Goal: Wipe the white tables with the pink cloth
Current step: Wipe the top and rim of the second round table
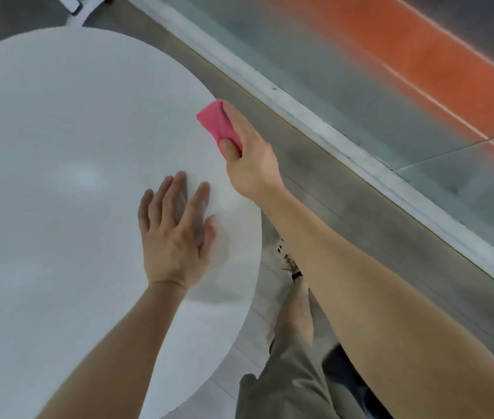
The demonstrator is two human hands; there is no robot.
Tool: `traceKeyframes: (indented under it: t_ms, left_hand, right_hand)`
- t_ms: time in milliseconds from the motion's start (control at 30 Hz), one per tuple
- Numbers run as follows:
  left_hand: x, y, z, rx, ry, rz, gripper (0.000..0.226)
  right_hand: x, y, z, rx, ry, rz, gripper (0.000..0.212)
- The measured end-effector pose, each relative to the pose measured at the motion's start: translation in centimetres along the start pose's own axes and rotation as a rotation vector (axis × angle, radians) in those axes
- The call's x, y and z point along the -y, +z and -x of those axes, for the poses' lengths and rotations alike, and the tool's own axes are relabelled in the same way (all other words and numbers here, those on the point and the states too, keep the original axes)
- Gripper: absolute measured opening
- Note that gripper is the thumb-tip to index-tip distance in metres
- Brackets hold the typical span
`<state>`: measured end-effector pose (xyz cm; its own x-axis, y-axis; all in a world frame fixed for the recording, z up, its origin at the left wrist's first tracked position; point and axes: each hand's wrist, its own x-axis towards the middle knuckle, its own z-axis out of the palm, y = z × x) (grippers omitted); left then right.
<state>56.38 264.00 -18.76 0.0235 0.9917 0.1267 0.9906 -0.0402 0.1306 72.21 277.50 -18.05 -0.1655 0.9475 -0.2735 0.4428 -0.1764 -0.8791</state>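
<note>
The right hand (pixel 248 152) is gripping the pink cloth (pixel 215 122) at the right rim of the round white table (pixel 58 146), near frame centre, while the left hand (pixel 173 234) is resting open below, so the cloth is probably risking sliding off the edge.

The cloth (pixel 214 122) lies on the table (pixel 58 146) at its far right edge, held by the right hand (pixel 248 158). The left hand (pixel 176 237) rests flat on the table, nearer and to the left.
</note>
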Motion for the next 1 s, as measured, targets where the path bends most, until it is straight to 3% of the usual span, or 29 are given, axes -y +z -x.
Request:
traceKeyframes:
  t_ms: [100, 233, 300, 533, 667, 833, 1000]
  left_hand:
    - [0.0, -0.3, 0.2, 0.014, -0.007, 0.038, 0.052]
    - [-0.1, -0.5, 0.0, 0.035, -0.013, 0.055, 0.053]
    - [-0.1, -0.4, 0.1, 0.046, -0.006, 0.038, 0.054]
    - [-0.2, -0.7, 0.0, 0.029, 0.01, 0.051, 0.053]
    - [-0.2, -1.1, -0.1, 0.023, 0.002, 0.096, 0.053]
    - [-0.1, -1.5, -3.4, -0.096, -0.112, 0.21, 0.035]
    - [2.3, 0.4, -12.4, -0.257, -0.262, 0.11, 0.023]
  right_hand:
    - [-1.9, 0.7, 7.3, -0.082, -0.053, 0.005, 0.059]
    - [-3.6, 1.0, 15.7, -0.01, 0.013, 0.076, 0.062]
    - [-3.0, 0.4, 13.7, 0.037, 0.006, 0.061, 0.065]
    - [3.3, -0.3, -7.9, 0.26, 0.037, 0.093, 0.064]
    - [1.5, -0.8, -3.8, 0.234, 0.078, 0.023, 0.064]
    - [-1.9, -3.8, 4.7, 0.295, 0.07, 0.058, 0.067]
    - [1.2, -1.6, -5.8, 0.387, 0.034, 0.014, 0.07]
